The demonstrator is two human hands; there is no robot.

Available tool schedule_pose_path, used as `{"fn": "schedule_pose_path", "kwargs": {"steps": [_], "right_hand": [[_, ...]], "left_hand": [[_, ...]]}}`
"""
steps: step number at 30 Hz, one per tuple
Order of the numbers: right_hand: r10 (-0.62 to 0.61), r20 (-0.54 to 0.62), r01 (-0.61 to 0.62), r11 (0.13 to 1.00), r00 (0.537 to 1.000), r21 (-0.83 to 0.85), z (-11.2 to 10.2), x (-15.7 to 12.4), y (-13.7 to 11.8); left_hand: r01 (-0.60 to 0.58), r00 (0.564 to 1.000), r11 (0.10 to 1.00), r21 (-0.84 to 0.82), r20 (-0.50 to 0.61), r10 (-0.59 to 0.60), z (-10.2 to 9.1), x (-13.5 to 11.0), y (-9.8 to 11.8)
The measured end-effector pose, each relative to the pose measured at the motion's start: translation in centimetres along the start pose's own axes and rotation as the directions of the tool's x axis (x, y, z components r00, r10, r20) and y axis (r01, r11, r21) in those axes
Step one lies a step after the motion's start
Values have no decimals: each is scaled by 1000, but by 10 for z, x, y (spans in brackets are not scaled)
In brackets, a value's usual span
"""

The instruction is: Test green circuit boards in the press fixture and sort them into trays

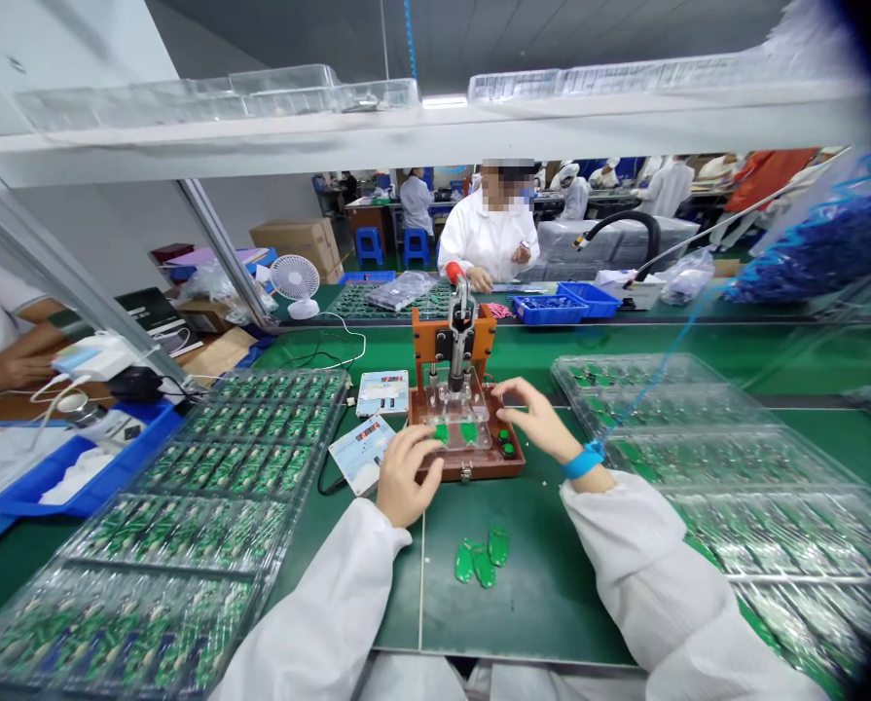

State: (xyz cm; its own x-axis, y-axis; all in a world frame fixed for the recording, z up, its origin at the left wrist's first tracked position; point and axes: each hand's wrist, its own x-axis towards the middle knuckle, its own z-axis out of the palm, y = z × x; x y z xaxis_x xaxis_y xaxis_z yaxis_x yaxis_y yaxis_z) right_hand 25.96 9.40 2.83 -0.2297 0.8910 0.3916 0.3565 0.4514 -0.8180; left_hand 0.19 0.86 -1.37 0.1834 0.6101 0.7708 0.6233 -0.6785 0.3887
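A: Hands?

B: Left hand: fingers loosely bent at the left edge of the jig, tips by the left board. Nothing seen in its grip; touching or not, can't tell. Right hand: relaxed, thumb and fingers parted, beside the jig's right side. No grip seen either.

A: Boards?

B: Left board and right board side by side on the clear plate, left one partly behind the fingers. Loose boards on the bench, between the forearms.

A: Risks?

B: Left fingertips could drag the left board askew, so it'd be pressed crooked. Fingers under the press could get pinched if the red handle moved. Right hand's near the green buttons; a stray knuckle might push one. Sleeves could sweep the loose boards if an arm swings inward.
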Motion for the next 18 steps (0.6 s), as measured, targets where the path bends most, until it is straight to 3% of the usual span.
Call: {"fn": "schedule_pose_path", "kwargs": {"steps": [4, 8, 11, 14, 16, 18], "right_hand": [[-51, -247, 61, 998, 968, 32, -26, 48, -21], [-183, -314, 195, 981, 931, 6, -36, 109, -63], [-227, -263, 229, 973, 938, -24, -30, 144, -91], [-68, -110, 77, 994, 992, 78, -19, 168, -113], [33, 0, -33, 984, 999, 176, -14, 177, -128], [26, 22, -30, 970, 999, 240, -12, 178, -143]], "left_hand": [[-205, 968, 972, -117, 123, 219, 7, -11, 16], [-245, 942, 953, -177, 187, 277, 14, -14, 17], [-228, 939, 953, -199, 216, 269, 16, -16, 14], [-217, 937, 955, -204, 232, 262, 16, -17, 11], [-215, 937, 956, -199, 235, 260, 16, -18, 11], [-217, 936, 957, -195, 238, 260, 16, -18, 11]]}}
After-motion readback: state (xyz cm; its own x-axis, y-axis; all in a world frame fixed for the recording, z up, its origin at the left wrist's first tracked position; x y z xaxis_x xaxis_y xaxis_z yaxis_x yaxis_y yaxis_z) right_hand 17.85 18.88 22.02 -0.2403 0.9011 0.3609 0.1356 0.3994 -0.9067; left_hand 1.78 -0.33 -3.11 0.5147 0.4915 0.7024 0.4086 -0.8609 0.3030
